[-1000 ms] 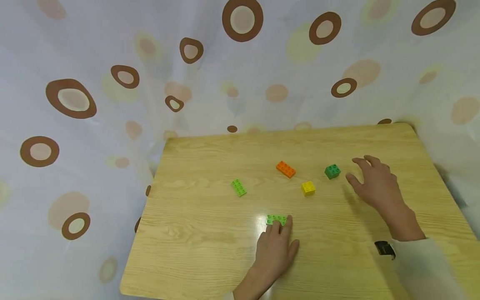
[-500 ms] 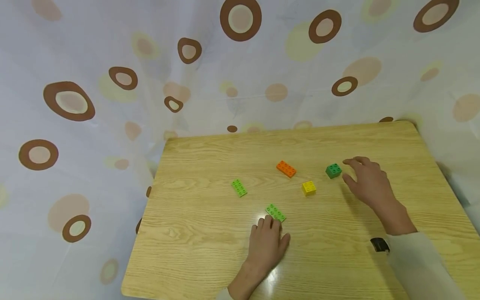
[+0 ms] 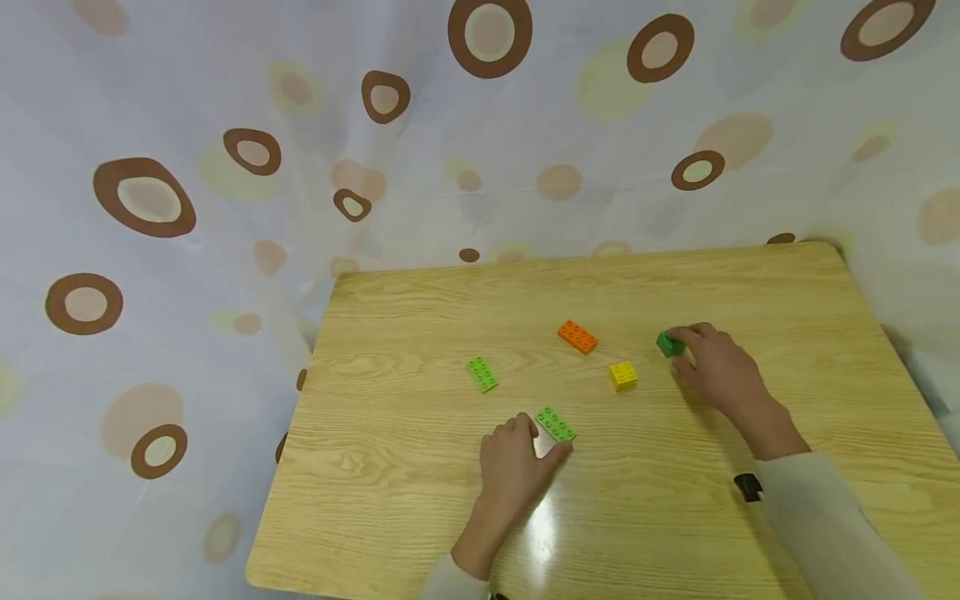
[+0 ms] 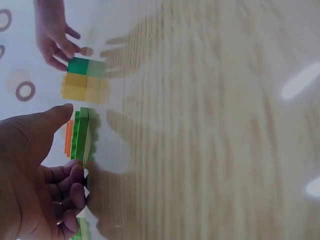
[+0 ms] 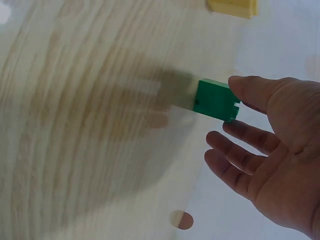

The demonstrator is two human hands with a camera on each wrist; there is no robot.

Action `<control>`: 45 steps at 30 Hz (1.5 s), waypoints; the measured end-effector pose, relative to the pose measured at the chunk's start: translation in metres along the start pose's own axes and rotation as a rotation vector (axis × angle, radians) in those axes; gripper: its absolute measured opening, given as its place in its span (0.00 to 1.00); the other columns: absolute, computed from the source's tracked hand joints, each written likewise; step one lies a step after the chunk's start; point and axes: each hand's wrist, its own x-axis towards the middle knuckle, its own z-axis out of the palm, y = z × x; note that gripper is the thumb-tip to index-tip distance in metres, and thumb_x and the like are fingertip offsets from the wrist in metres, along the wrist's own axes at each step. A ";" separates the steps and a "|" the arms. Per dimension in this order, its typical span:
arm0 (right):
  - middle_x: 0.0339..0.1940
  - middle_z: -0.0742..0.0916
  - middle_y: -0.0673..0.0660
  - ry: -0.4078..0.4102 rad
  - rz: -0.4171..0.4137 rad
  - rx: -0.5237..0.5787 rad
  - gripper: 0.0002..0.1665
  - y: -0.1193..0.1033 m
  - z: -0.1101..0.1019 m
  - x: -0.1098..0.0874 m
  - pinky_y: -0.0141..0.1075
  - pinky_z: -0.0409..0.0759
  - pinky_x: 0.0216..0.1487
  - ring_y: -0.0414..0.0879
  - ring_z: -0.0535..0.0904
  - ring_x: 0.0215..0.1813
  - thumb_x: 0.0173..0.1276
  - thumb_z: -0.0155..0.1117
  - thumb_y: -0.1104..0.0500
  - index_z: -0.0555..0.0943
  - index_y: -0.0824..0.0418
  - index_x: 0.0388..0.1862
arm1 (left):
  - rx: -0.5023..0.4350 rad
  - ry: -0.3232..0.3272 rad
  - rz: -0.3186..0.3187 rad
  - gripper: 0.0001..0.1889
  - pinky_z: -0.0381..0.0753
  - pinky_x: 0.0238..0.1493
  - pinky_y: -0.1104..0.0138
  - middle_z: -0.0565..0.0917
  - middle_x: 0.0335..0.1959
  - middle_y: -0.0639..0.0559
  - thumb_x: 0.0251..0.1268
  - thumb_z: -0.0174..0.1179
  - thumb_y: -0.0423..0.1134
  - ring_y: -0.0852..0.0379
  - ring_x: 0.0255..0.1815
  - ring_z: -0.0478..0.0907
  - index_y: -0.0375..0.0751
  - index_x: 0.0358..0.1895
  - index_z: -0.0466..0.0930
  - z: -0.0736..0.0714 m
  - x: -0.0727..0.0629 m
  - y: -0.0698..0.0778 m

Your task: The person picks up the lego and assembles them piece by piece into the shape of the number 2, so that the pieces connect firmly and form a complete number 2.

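Observation:
My right hand (image 3: 720, 371) pinches the dark green block (image 5: 214, 100) between thumb and index finger; the other fingers stay apart below it in the right wrist view. Near the front, my left hand (image 3: 510, 465) has its thumb and fingers spread around a light green brick (image 3: 556, 425), long and flat with two rows of studs. In the left wrist view, the thumb is close to one end of that brick (image 4: 81, 135) and the loosely bent fingers are near its other end. A small square yellow block (image 3: 622, 376) sits just left of the right hand.
Another flat light green brick (image 3: 483, 374) lies beyond the left hand. Farther back is a long orange brick (image 3: 577, 337). All rest on a wooden table (image 3: 390, 450), with a patterned curtain (image 3: 420, 150) behind and at the sides.
My right hand has moved left and taken hold of the dark green block. My left hand has let the near light green brick turn to a slant, then shifted left and spread its thumb beside it.

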 end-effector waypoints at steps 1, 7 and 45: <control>0.67 0.75 0.78 0.001 -0.001 0.001 0.28 0.001 0.002 0.001 0.64 0.84 0.40 0.78 0.78 0.56 0.75 0.69 0.63 0.74 0.68 0.70 | 0.015 0.008 -0.010 0.28 0.68 0.34 0.65 0.75 0.26 0.59 0.65 0.66 0.71 0.57 0.28 0.73 0.47 0.39 0.79 0.002 0.001 0.002; 0.63 0.77 0.78 0.032 0.012 0.040 0.22 0.002 0.009 0.004 0.63 0.84 0.43 0.73 0.81 0.52 0.75 0.69 0.63 0.75 0.69 0.63 | 0.052 0.067 -0.048 0.28 0.63 0.35 0.66 0.74 0.27 0.59 0.61 0.69 0.71 0.57 0.29 0.72 0.49 0.37 0.76 0.008 0.003 0.008; 0.54 0.84 0.69 0.162 -0.035 0.232 0.21 -0.074 -0.004 0.005 0.59 0.82 0.42 0.68 0.83 0.52 0.75 0.68 0.62 0.78 0.68 0.63 | 0.020 0.055 0.068 0.19 0.65 0.42 0.65 0.81 0.44 0.55 0.71 0.68 0.53 0.56 0.41 0.76 0.46 0.55 0.85 0.004 0.022 -0.007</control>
